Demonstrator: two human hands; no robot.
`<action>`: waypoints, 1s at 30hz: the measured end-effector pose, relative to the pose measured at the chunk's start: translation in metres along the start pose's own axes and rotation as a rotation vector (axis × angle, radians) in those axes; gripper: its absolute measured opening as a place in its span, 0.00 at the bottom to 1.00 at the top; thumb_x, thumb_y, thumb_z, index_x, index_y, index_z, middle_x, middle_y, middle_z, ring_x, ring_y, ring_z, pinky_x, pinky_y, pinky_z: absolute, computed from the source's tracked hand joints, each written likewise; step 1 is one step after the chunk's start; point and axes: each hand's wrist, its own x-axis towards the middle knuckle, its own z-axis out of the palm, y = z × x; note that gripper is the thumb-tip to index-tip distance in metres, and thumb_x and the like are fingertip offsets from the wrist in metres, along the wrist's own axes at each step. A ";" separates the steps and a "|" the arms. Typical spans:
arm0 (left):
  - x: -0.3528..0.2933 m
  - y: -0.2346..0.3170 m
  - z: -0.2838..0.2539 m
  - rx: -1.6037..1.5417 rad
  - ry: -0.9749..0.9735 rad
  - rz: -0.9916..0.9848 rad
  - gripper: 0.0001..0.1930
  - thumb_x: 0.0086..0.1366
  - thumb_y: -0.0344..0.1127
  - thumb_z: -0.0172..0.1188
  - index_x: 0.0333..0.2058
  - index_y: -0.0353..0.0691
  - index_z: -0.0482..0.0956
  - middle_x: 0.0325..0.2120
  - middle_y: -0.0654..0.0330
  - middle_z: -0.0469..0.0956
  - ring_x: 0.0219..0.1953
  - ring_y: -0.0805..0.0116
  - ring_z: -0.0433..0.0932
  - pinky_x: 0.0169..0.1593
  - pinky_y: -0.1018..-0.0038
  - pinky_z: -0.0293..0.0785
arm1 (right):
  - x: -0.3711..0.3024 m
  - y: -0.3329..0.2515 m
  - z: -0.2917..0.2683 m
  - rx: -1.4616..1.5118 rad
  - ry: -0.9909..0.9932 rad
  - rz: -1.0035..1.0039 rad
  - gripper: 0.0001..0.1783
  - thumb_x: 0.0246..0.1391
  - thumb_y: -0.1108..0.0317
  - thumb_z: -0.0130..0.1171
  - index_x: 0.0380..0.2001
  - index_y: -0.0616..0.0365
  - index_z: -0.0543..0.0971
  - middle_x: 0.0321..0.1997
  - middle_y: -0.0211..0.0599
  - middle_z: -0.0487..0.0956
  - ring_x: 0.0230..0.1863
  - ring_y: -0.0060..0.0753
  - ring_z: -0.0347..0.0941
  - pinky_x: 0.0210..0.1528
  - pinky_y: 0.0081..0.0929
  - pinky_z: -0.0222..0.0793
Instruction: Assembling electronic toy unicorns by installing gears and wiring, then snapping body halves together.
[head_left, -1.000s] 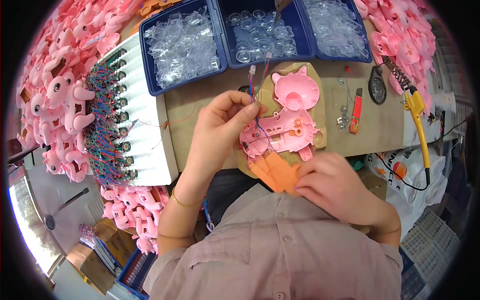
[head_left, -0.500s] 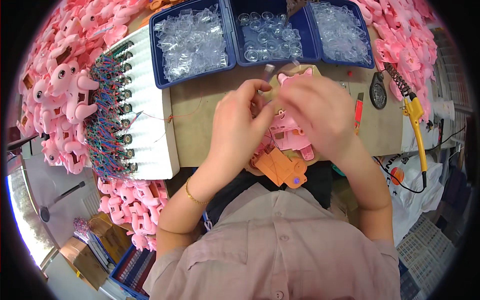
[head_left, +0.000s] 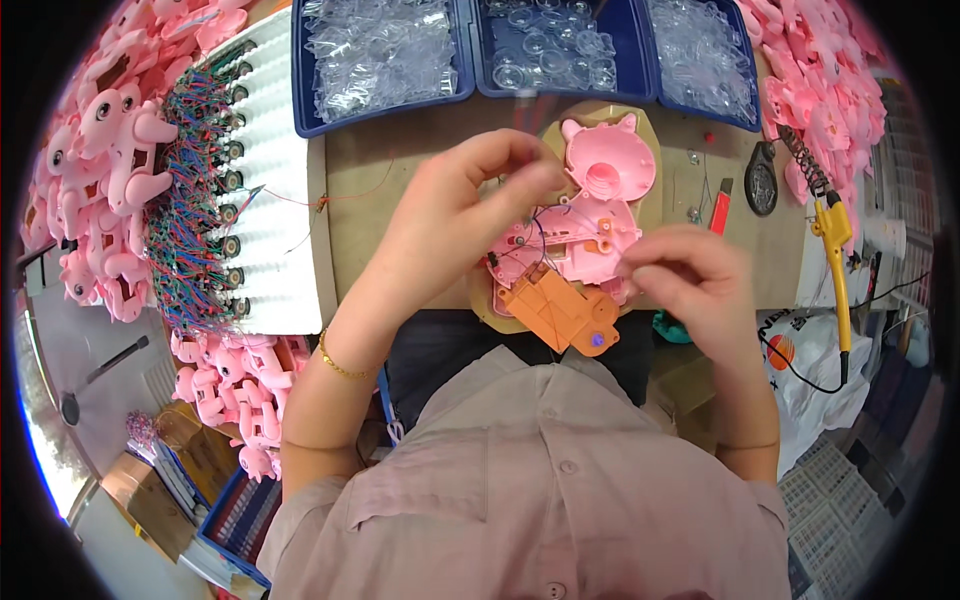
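A pink animal-shaped toy shell half (head_left: 612,165) lies open on a tan board (head_left: 648,130), its hollow inside facing up. An orange plastic box-shaped module (head_left: 560,312) with thin wires rests across its near end. My left hand (head_left: 480,200) is closed above the shell's left side. A small blurred piece, pale at its tip, sticks up beyond those fingers, too smeared to name. My right hand (head_left: 697,280) is beside the shell's lower right edge, thumb and fingers pinched together. Whatever that pinch holds, if anything, cannot be made out. Dark wires (head_left: 540,225) run over the shell.
Blue bins (head_left: 470,85) of clear plastic parts line the back. A white ridged tray (head_left: 285,200) bears several wired round components at left. A red-handled cutter (head_left: 720,210), black oval object (head_left: 760,180) and yellow soldering iron (head_left: 832,240) are at right. Pink shells (head_left: 120,150) pile up on both sides.
My right hand has moved from above the shell to its lower right, uncovering the pink head part. My left hand stays closed over the left side. The whole view has shifted slightly.
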 end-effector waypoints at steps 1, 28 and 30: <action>-0.001 0.001 0.001 0.090 -0.092 0.065 0.09 0.60 0.34 0.61 0.35 0.35 0.76 0.34 0.65 0.79 0.41 0.77 0.74 0.47 0.76 0.69 | -0.002 -0.004 0.001 0.083 0.128 0.113 0.05 0.46 0.84 0.57 0.29 0.71 0.77 0.32 0.43 0.79 0.32 0.27 0.76 0.34 0.24 0.76; -0.010 -0.035 0.019 0.719 0.273 0.470 0.08 0.50 0.32 0.66 0.30 0.41 0.81 0.27 0.62 0.78 0.37 0.64 0.74 0.46 0.69 0.65 | 0.030 0.019 0.042 -1.354 -0.015 -0.481 0.09 0.44 0.70 0.62 0.32 0.58 0.79 0.34 0.30 0.75 0.39 0.33 0.71 0.47 0.32 0.60; -0.010 -0.034 0.021 0.720 0.296 0.457 0.08 0.50 0.32 0.66 0.30 0.40 0.81 0.26 0.62 0.78 0.37 0.64 0.74 0.46 0.69 0.65 | 0.031 0.022 0.036 -1.337 -0.025 -0.489 0.09 0.44 0.70 0.61 0.32 0.58 0.79 0.34 0.30 0.75 0.39 0.33 0.71 0.47 0.32 0.60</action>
